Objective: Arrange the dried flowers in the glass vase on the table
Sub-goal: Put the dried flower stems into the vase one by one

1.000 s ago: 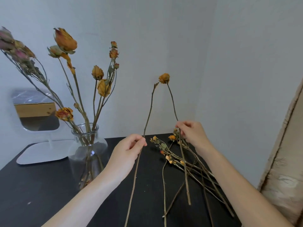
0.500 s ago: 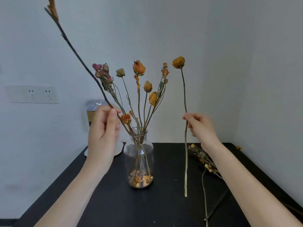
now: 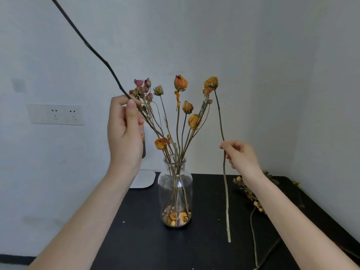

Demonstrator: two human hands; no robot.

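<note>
The left hand (image 3: pixel 124 131) is raised beside the bouquet, thumb and fingers closed on a long dark stem (image 3: pixel 97 53) that slants up and out of the top-left of the view, so its flower head is not visible. The right hand (image 3: pixel 240 157) pinches a pale stem (image 3: pixel 224 172) near its middle, upright, with its orange bloom (image 3: pixel 211 83) level with the taller heads and its cut end hanging just above the black counter (image 3: pixel 136 240).

The glass vase (image 3: pixel 175 193) stands between the 2 hands, already holding several dried flowers (image 3: pixel 180 114), with loose petals at its bottom. More sprigs (image 3: pixel 251 193) lie on the counter to the right.

To do this step well, I would lift 1 stem until its cut end clears the narrow neck, aim for a gap between the standing stems, and lower it slowly; brushing the brittle heads would likely shed petals or tilt the vase.
</note>
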